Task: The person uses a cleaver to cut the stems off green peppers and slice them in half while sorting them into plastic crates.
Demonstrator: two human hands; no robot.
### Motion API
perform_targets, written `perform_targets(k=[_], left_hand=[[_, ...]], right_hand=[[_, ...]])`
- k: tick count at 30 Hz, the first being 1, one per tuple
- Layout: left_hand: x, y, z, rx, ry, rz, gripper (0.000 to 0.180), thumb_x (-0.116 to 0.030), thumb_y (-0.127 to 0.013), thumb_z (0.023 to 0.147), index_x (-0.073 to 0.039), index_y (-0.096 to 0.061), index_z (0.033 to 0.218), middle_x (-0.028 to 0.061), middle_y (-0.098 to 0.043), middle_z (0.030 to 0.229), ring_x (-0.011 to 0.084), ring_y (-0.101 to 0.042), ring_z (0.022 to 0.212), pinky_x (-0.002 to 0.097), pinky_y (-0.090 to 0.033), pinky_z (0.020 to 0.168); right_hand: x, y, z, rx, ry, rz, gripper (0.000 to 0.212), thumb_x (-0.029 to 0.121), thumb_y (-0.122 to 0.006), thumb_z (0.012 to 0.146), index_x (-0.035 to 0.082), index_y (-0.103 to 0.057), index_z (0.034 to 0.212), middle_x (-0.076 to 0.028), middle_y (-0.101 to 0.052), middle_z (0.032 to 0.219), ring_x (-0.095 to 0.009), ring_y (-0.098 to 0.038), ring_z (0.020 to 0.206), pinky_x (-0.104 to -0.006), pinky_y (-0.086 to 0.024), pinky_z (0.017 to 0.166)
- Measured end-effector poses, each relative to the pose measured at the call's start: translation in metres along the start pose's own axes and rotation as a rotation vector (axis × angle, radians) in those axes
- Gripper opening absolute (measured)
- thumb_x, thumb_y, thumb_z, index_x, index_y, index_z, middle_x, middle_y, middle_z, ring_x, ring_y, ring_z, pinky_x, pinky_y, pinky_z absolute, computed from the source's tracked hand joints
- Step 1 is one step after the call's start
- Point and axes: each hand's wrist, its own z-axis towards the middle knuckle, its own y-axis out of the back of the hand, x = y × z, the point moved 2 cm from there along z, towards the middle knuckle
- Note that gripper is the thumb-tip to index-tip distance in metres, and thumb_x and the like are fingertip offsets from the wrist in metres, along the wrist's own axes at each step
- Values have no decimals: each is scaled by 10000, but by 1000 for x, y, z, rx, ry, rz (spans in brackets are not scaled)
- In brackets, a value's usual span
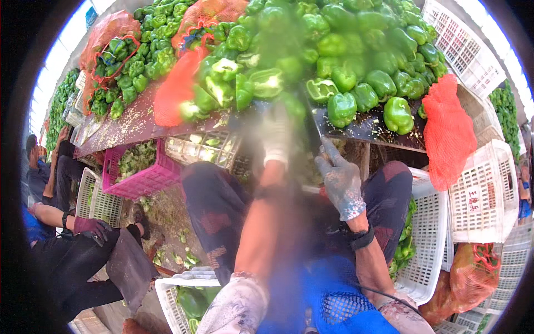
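Leftmost, we see another person's gloved hand (92, 227) resting on a dark-trousered knee, and behind it a pink plastic crate (146, 179) holding green pepper scraps. Above that crate a dark board (130, 123) speckled with seeds carries loose green bell peppers (139, 61) and red mesh sacks (108, 34). Moving toward the middle, our left hand (276, 136), in a pale glove, stretches up toward the edge of the pepper pile; it is smeared by motion, so we cannot tell whether its fingers grip anything or hang loose. Just above it lie halved green peppers (266, 82), their pale insides showing. Next comes our right hand (340, 181), in a grey speckled glove, with the fingers curled around the handle of a knife (313, 125) whose dark blade points up toward the table edge. Beyond the blade whole green bell peppers (364, 53) are heaped on the wet board, the nearest ones just beside the blade tip. Farther right a red mesh bag (448, 133) drapes over the table corner, and white plastic crates (481, 197) stand stacked near our right knee, one of them holding more green peppers
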Motion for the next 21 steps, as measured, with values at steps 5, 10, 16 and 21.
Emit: perform_targets(k=[5, 10, 16, 21], left_hand=[[-51, -23, 35, -31, 2, -330, 886, -432, -758, 805, 75, -358, 1411, 106, -590, 1108, 191, -561, 920, 320, -480, 800], [-85, 8, 126, -78, -243, -75, 703, -396, -733, 850, -29, -470, 1388, 128, -624, 1149, 225, -579, 974, 330, -501, 756], [-27, -58, 56, 115, -423, 102, 245, -221, -682, 915, -63, -697, 1101, 28, -649, 978, 134, -574, 821, 262, -487, 733], [14, -88, 6, 246, -57, 73, 323, -274, -585, 965, -49, -639, 1190, 17, -582, 794, 91, -497, 645, 247, -435, 561]], right_hand=[[6, 13, 42, -66, 459, -315, 417, 131, -638, 929, 135, -605, 1345, -75, -709, 897, -68, -546, 685, -250, -484, 638], [19, 50, 55, -233, 132, 24, 439, 70, -652, 923, 115, -594, 1356, 60, -659, 945, -4, -458, 642, -183, -383, 524], [-2, 87, 14, -323, -206, 58, 436, 58, -620, 947, 125, -579, 1376, 52, -634, 850, 0, -444, 585, -177, -373, 489], [35, 99, 3, -298, -252, 176, 452, 67, -614, 957, 108, -545, 1402, 46, -632, 884, -7, -441, 582, -183, -375, 490]])
